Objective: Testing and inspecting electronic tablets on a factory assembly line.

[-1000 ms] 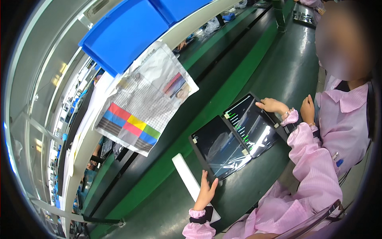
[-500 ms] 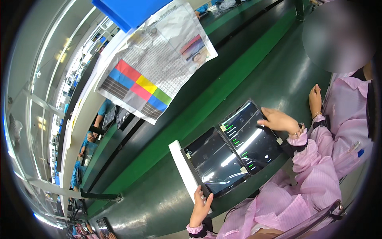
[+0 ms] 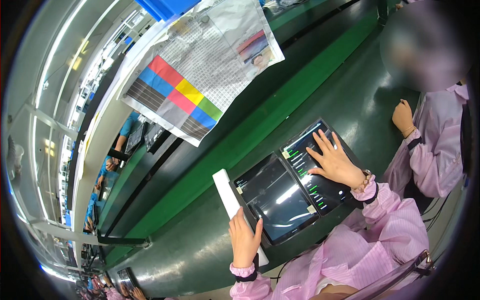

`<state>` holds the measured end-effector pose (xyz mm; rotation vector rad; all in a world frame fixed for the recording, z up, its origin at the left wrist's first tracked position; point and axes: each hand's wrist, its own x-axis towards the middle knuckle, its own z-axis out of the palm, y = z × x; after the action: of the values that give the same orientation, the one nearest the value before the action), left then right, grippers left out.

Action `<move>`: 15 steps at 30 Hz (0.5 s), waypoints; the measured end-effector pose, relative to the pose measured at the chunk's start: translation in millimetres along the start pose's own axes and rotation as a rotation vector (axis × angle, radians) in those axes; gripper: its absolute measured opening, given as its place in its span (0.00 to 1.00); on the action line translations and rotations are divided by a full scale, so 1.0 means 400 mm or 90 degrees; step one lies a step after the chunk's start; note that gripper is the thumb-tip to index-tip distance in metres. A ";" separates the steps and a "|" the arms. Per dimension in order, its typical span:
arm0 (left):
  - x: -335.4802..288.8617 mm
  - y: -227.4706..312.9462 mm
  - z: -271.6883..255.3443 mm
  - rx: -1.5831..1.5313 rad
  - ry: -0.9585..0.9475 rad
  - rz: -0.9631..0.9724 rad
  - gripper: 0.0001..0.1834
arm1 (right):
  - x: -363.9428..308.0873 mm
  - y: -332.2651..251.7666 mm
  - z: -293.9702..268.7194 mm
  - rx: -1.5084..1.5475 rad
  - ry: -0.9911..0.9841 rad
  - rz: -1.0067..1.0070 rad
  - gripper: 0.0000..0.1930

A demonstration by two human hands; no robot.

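In the head view, the person's right hand (image 3: pixel 334 162) is lying over the right tablet (image 3: pixel 326 195), fingers spread apart and clamped on nothing. The left hand (image 3: pixel 245 237) is resting across the white bar (image 3: pixel 227 192), its thumb standing apart beside the left tablet (image 3: pixel 275 195); whether it is pressing on either, I cannot tell. Both tablets are lying screen up, side by side on the bench. A stray palm or finger could be triggering unwanted touches on the lit screen; a sideways push from the left hand could be shifting the bar into the left tablet; dragging fingers could be lifting the pale tab (image 3: pixel 311 209) at its corner.

The dark green workbench (image 3: pixel 190 225) is shining under the lights, with a brighter green strip (image 3: pixel 260 142) running along it. A printed sheet with colour blocks (image 3: pixel 200 65) is hanging below a blue bin (image 3: pixel 170 6). A co-worker's hand (image 3: pixel 402 117) is showing at right, and blue-sleeved arms (image 3: pixel 127 125) are showing beyond.
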<state>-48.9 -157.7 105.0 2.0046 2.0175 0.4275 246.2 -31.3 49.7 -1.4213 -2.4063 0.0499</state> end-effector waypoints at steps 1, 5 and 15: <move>0.005 0.001 0.002 0.031 0.032 0.027 0.34 | -0.001 -0.001 -0.005 -0.007 0.002 0.003 0.34; 0.019 0.001 0.016 0.033 0.007 -0.010 0.34 | -0.016 -0.005 -0.028 0.001 -0.009 0.027 0.33; 0.039 -0.026 0.044 0.097 0.047 0.047 0.34 | -0.062 -0.012 -0.066 0.026 -0.067 0.096 0.34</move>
<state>-52.0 -141.8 85.0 2.1901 2.0818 0.3782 261.1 -58.6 68.9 -1.6159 -2.3598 0.2149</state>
